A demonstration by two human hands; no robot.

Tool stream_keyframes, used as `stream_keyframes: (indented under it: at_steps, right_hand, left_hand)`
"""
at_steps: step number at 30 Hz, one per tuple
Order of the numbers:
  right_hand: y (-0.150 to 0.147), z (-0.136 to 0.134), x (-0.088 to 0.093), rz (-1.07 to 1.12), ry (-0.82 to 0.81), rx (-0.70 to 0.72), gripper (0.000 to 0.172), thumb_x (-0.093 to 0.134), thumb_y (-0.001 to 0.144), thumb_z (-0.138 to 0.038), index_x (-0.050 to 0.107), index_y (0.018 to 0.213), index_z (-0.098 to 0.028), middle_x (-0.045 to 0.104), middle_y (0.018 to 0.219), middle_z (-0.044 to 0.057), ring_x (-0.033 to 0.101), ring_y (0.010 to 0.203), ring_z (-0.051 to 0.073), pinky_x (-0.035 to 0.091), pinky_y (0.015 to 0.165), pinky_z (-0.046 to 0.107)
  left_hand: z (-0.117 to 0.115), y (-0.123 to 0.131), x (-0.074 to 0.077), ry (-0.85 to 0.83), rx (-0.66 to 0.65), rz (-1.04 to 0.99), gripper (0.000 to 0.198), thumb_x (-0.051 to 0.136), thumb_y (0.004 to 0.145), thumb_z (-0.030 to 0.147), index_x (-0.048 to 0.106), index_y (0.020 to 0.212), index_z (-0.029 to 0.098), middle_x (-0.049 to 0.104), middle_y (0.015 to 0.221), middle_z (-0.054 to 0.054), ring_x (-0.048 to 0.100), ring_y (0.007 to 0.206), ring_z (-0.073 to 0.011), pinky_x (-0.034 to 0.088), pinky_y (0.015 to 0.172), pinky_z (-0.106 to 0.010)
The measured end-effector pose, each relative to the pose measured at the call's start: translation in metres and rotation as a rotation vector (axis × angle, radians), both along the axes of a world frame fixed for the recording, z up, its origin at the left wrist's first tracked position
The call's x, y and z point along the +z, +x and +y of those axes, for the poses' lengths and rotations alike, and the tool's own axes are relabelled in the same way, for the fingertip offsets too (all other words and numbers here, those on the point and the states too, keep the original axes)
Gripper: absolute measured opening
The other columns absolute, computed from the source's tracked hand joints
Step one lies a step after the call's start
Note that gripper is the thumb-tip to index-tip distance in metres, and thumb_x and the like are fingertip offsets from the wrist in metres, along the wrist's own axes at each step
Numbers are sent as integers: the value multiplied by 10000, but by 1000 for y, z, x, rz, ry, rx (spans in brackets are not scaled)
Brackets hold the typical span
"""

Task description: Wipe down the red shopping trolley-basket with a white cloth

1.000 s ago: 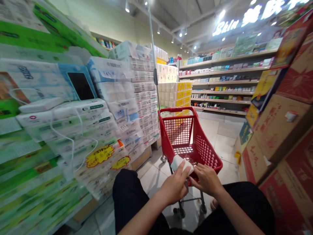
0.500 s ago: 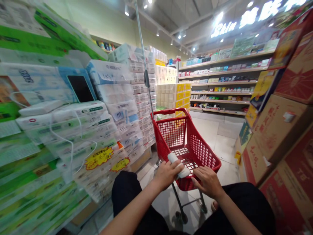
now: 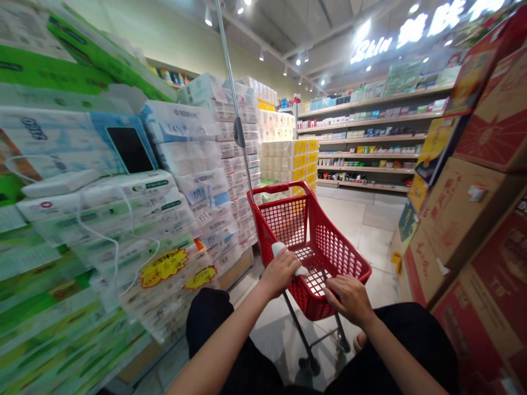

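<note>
A small red shopping cart [image 3: 337, 247] with a perforated basket stands in front of my knees, its near rim toward me. My left hand [image 3: 282, 271] is closed over a white cloth [image 3: 278, 248] at the left part of that rim; both ends of the cloth stick out past my fingers. My right hand [image 3: 349, 296] has its fingers curled over the near right rim, the thumb lower on the outer side. From the cart's far left corner rises a metal pole [image 3: 228, 60].
Stacked tissue packs [image 3: 206, 181] line the left side, with a phone [image 3: 129, 150] and white cables on them. Cardboard boxes [image 3: 457, 214] are piled on the right. Stocked shelves [image 3: 366, 140] stand at the back, beyond the tiled floor [image 3: 370, 241].
My left hand has slid the cloth up and left along the cart's rim, away from my right hand. The right hand keeps its place on the rim. The view has shifted slightly.
</note>
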State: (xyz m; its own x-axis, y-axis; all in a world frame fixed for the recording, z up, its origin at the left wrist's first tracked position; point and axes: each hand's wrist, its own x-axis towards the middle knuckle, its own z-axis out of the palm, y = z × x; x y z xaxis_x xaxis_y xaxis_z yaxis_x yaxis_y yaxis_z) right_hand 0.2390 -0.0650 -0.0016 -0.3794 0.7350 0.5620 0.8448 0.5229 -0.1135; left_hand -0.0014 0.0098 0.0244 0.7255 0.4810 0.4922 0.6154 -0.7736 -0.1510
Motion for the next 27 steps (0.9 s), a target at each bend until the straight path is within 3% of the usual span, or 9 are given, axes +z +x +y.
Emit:
stream_keyframes:
  at_steps: [5, 9, 15, 21, 27]
  right_hand:
    - [6, 1, -1, 6, 17, -40, 256, 440, 920, -291, 591, 740, -189, 617, 704, 24, 529, 722, 161, 296, 731, 309]
    - [13, 4, -2, 7, 34, -13, 275, 430, 926, -300, 582, 727, -188, 608, 700, 26, 517, 714, 160, 298, 726, 308]
    - [25, 8, -3, -5, 31, 61, 276, 410, 941, -280, 564, 732, -186, 585, 689, 21, 492, 695, 150, 296, 716, 307]
    - [33, 16, -4, -6, -5, 57, 277, 414, 945, -310, 574, 752, -190, 607, 719, 24, 513, 713, 153, 313, 719, 305]
    - [22, 10, 11, 29, -103, -55, 314, 415, 948, -401, 594, 771, -215, 645, 767, 29, 566, 772, 171, 351, 748, 308]
  left_hand:
    - [-42, 30, -16, -1, -132, 10, 191, 415, 959, 233, 546, 1092, 191, 576, 1040, -65, 510, 1048, -205, 337, 1079, -429]
    - [-53, 41, -22, 7, -151, -4, 227, 396, 963, 235, 528, 1140, 181, 577, 1069, -77, 504, 1032, -209, 337, 1057, -421]
    - [-16, 19, -7, -29, -277, 126, 284, 493, 912, 319, 539, 1164, 199, 587, 1127, -67, 495, 1058, -210, 359, 1016, -377]
    - [31, -6, 4, -70, -28, -46, 209, 481, 910, 265, 563, 1089, 194, 573, 1099, -70, 489, 1070, -221, 363, 1022, -395]
    - [30, 10, -5, -30, 120, -153, 113, 449, 906, 213, 558, 930, 198, 566, 987, -58, 496, 989, -212, 396, 989, -401]
